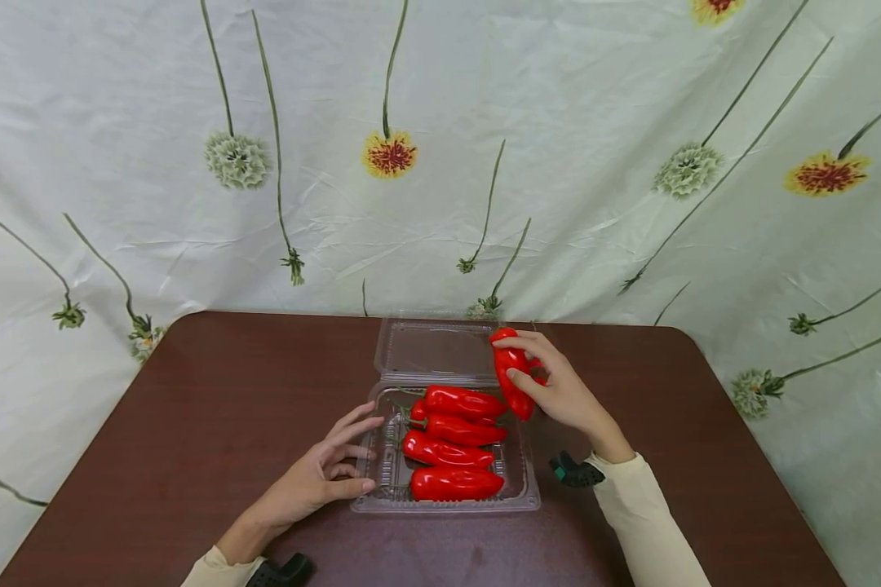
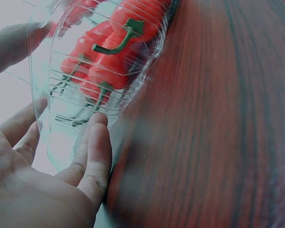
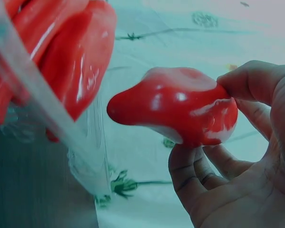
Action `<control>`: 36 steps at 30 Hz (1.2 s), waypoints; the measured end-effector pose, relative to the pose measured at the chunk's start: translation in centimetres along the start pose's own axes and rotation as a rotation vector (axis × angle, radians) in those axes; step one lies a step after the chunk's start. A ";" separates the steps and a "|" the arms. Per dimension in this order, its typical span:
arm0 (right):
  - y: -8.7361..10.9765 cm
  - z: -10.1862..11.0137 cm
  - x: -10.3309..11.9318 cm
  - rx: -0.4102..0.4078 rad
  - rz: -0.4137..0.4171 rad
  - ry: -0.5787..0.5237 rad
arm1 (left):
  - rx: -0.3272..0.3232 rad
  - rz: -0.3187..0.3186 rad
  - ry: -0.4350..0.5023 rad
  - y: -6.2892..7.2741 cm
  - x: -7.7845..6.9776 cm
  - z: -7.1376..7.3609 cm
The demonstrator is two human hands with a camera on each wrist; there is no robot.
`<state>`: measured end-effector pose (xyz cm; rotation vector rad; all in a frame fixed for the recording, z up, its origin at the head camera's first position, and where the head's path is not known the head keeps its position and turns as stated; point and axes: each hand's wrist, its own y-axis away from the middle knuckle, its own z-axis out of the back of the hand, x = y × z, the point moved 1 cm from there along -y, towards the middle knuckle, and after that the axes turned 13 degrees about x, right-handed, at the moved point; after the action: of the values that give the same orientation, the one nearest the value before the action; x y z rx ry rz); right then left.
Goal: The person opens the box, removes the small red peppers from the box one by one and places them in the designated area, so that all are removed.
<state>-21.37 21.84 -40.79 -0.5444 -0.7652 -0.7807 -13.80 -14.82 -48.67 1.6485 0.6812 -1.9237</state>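
Observation:
My right hand (image 1: 561, 391) pinches a red pepper (image 1: 514, 379) between thumb and fingers, above the back right corner of a clear plastic container (image 1: 448, 507). In the right wrist view this pepper (image 3: 180, 104) points its narrow tip toward the container. Several more red peppers (image 1: 457, 484) with green stems lie crosswise inside, stems to the left. At the container's left side rests my left hand (image 1: 323, 469), its fingers fairly straight and spread along the wall. The left wrist view shows its fingertips (image 2: 99, 137) right at the clear wall, close to a green stem (image 2: 104, 92).
The container's clear lid (image 1: 433, 350) is folded back, away from me. Everything stands on a dark brown wooden table (image 1: 264, 391). Behind its far edge hangs a pale cloth (image 1: 440, 204) printed with flowers. A dark band (image 1: 576, 471) sits at the right wrist.

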 end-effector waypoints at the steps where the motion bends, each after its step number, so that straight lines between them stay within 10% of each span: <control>1: 0.1 0.1 -0.3 -0.015 -0.005 0.001 | 0.000 0.000 0.001 0.0 0.0 0.0; 18: 1.2 3.2 0.3 -0.141 -0.122 -0.042 | 0.000 0.017 0.003 -0.1 0.0 0.3; 36: 2.9 4.6 -7.6 -0.205 -0.291 -0.123 | 0.016 -0.010 -0.004 0.1 -0.1 0.1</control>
<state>-24.56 29.89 -44.34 -0.6788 -0.8953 -1.1108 -13.78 -14.91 -48.57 1.6529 0.6759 -1.9441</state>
